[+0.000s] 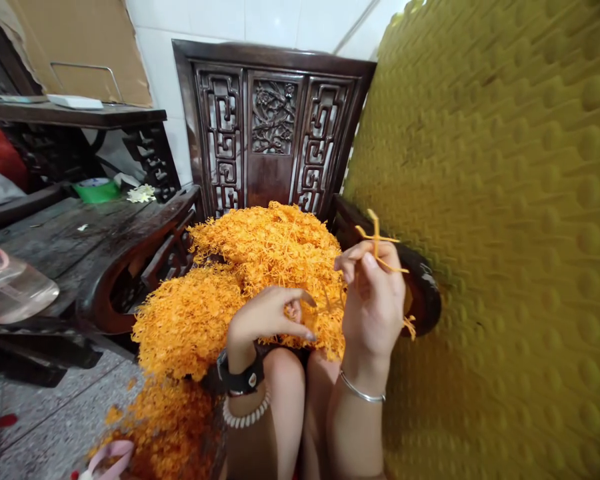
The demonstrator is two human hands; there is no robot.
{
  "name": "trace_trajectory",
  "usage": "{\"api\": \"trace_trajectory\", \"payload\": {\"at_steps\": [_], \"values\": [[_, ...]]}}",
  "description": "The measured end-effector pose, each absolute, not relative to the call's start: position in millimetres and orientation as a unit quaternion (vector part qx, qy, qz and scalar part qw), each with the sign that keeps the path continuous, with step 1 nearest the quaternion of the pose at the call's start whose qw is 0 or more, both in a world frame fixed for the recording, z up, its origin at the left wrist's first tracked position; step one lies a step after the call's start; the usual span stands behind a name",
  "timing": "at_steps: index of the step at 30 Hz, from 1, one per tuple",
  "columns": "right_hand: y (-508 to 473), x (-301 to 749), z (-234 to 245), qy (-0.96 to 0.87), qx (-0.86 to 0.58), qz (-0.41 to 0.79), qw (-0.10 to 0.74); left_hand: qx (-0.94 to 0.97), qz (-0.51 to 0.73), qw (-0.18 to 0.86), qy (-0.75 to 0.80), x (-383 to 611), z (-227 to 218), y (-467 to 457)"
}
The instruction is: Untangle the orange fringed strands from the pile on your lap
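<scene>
A big heap of small orange plastic flower sprigs (240,280) lies on a dark carved wooden chair (273,127) and spills to the floor. My right hand (373,303) is raised over the heap's right side, fingers closed on a thin orange branched stem (377,243) that sticks up above the fingers. My left hand (270,317) hovers just left of it above my knees, thumb and forefinger curled toward each other in a pinch; a fine orange strand seems to run between the two hands. A dark watch and a bead bracelet sit on the left wrist, a silver bangle on the right.
A large yellow bumpy-textured sheet (505,233) fills the right side. At left stands a dark wooden bench (55,233) with a green lid (97,190), white scraps and a clear plastic container (10,287). Grey speckled floor (40,420) lies below, with pink scissor handles (107,460).
</scene>
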State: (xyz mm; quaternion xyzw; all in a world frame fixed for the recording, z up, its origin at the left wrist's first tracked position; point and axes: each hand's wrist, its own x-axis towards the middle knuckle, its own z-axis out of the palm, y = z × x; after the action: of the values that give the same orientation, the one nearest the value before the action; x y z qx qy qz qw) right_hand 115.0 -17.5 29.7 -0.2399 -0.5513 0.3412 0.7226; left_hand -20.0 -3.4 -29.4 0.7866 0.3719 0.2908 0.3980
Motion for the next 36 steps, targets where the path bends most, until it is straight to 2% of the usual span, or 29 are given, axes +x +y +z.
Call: {"api": "trace_trajectory", "payload": {"at_steps": [2, 5, 8, 10, 13, 16, 22, 25, 27, 30, 36], "values": [[-16.2, 120.1, 31.0, -0.528, -0.242, 0.300, 0.757, 0.793, 0.261, 0.407, 0.370, -25.0, -34.8, -0.3], [-14.1, 130.5, 33.2, -0.489, -0.225, 0.216, 0.815, 0.789, 0.272, 0.392, 0.387, -30.6, -39.0, 1.2], [-16.4, 142.9, 36.7, -0.452, -0.201, 0.143, 0.857, 0.760, 0.293, 0.425, 0.396, -31.0, -38.3, -0.5], [-21.5, 150.4, 39.5, -0.452, -0.212, 0.136, 0.856, 0.717, 0.339, 0.477, 0.379, -28.2, -35.6, -1.9], [-31.6, 156.7, 43.1, -0.480, -0.279, 0.195, 0.809, 0.591, 0.484, 0.551, 0.337, -20.3, -30.3, -1.7], [-39.3, 154.9, 45.2, -0.502, -0.300, 0.242, 0.774, 0.464, 0.612, 0.544, 0.339, -9.5, -26.5, 1.8], [-53.2, 140.4, 46.9, -0.410, -0.152, 0.085, 0.895, 0.427, 0.627, 0.544, 0.359, 11.3, -22.5, 4.1], [-56.6, 138.9, 45.5, -0.514, -0.160, 0.203, 0.818, 0.429, 0.636, 0.543, 0.341, 16.0, -19.7, 0.9], [-49.7, 139.6, 42.0, -0.575, -0.255, 0.274, 0.728, 0.451, 0.638, 0.528, 0.331, 15.9, -17.6, -1.7], [-25.5, 140.8, 32.8, -0.605, -0.372, 0.317, 0.628, 0.520, 0.604, 0.506, 0.329, 12.7, -13.9, -5.9], [8.3, 143.0, 21.0, -0.622, -0.382, 0.431, 0.530, 0.638, 0.514, 0.481, 0.312, 8.6, -9.9, -10.9]]}}
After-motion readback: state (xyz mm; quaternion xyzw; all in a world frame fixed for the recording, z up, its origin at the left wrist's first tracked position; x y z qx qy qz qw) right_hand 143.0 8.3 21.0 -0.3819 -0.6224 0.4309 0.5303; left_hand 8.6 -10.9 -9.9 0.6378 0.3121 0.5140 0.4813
